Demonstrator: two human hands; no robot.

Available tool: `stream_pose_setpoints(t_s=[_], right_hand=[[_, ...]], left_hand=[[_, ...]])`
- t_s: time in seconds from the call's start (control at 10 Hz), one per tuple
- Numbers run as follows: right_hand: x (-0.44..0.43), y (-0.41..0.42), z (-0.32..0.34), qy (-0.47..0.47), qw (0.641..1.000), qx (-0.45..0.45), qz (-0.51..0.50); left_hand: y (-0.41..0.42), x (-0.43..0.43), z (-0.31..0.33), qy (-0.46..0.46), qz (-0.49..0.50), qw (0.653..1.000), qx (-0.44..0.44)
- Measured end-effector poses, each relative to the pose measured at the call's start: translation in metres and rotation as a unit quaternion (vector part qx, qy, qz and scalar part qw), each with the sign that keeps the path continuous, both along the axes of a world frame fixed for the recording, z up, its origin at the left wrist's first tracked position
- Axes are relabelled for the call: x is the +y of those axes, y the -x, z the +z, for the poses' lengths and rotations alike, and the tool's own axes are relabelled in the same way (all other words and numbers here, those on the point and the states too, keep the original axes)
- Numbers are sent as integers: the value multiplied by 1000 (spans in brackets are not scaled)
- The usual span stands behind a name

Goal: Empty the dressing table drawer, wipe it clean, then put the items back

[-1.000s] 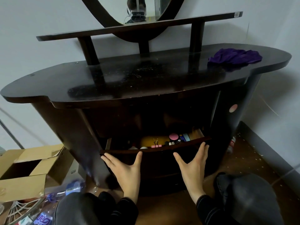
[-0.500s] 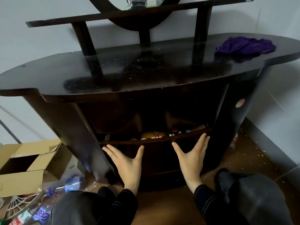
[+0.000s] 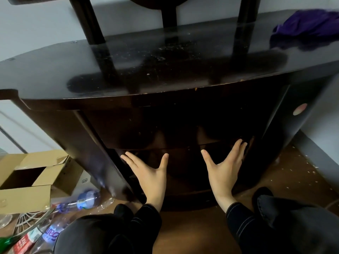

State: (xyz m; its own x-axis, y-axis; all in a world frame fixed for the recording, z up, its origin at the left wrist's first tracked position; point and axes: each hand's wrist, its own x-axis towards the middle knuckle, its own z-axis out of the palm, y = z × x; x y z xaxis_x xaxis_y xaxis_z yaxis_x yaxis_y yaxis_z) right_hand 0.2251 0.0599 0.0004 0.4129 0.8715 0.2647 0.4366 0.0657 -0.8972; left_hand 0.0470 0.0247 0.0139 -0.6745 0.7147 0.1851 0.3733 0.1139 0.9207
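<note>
The dark wooden dressing table [image 3: 165, 70] fills the view. Its lower drawer [image 3: 185, 162] sits flush with the curved front, so nothing inside it shows. My left hand [image 3: 150, 173] presses flat on the drawer front, fingers spread. My right hand [image 3: 223, 167] presses flat beside it on the right half, fingertips at the drawer's top edge. A crumpled purple cloth [image 3: 308, 28] lies on the tabletop at the far right.
An open cardboard box [image 3: 31, 176] stands on the floor at the left, with plastic bottles [image 3: 80, 200] and litter around it. My knees are in the foreground. Grey walls [image 3: 326, 129] stand behind the table and close on its right. Crumbs dot the brown floor [image 3: 293, 176].
Both hands pushed the drawer in: it was open with small items showing, then nearly closed, and now it is flush. My head moved closer and lower.
</note>
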Motion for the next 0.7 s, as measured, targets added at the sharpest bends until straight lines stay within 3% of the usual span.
stream_pose_setpoints(t_s=[0.3,0.5,0.6,0.7], right_hand=[[10,5,-10,3,999,-36,-9],[-5,-7,11,45,997,-48,38],[-9,-12,27,105,991,18,78],[-12,-23,50,201,959,114,162]], left_hand=[[0,6,-14,-1,7,999,54],[2,-8,2,60,-45,997,27],[-5,-25,12,99,-61,993,35],[-10,-44,22,114,-99,982,116]])
